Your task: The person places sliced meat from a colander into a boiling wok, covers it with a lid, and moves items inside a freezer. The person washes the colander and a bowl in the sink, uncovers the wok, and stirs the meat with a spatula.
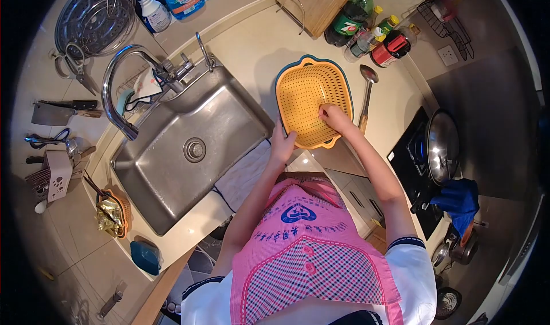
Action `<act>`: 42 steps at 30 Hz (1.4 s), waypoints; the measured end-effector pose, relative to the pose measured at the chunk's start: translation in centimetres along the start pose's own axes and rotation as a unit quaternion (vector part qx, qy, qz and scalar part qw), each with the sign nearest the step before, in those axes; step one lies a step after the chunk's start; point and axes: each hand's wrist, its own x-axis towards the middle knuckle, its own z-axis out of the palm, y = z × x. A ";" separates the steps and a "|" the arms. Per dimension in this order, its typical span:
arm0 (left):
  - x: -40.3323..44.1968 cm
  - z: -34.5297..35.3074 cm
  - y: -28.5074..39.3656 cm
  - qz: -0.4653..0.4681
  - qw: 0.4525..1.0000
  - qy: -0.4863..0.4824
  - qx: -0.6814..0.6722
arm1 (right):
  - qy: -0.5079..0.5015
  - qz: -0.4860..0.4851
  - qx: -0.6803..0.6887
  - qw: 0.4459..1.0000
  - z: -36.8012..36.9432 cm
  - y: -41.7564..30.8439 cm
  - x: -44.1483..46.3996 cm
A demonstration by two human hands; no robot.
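A yellow plastic colander [301, 104] with a dark teal rim showing around its outside, likely a second basin under it, sits on the counter right of the sink. Its perforated floor shows no contents. My left hand [282, 146] grips the near left edge of the colander, thumb on the rim and fingers down the outer side. Over the colander's right inner side is my right hand [336, 119], its fingers curled together in a pinch. What the pinch holds, if anything, is too small to make out.
A steel sink [240, 104] with a curved faucet [106, 90] lies to the left. Right of the colander are a wooden-handled spoon [368, 87] and a hob with a wok [442, 147]. Bottles [350, 18] and a cutting board [315, 1] stand at the back.
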 end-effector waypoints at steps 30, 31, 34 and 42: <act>-0.2 2.1 -2.9 -0.120 0.988 -0.013 -0.093 | 0.085 0.041 0.042 0.995 1.6 4.5 0.5; -0.4 2.4 -2.8 -0.112 0.988 -0.014 -0.103 | 0.062 0.063 -0.012 0.996 2.4 5.4 1.6; -1.0 2.7 -2.1 -0.150 0.985 -0.011 -0.086 | 0.034 0.074 -0.045 0.996 3.5 6.0 3.3; -1.5 2.9 -3.6 -0.153 0.980 0.024 -0.121 | 0.014 0.120 -0.079 0.990 4.2 5.8 4.9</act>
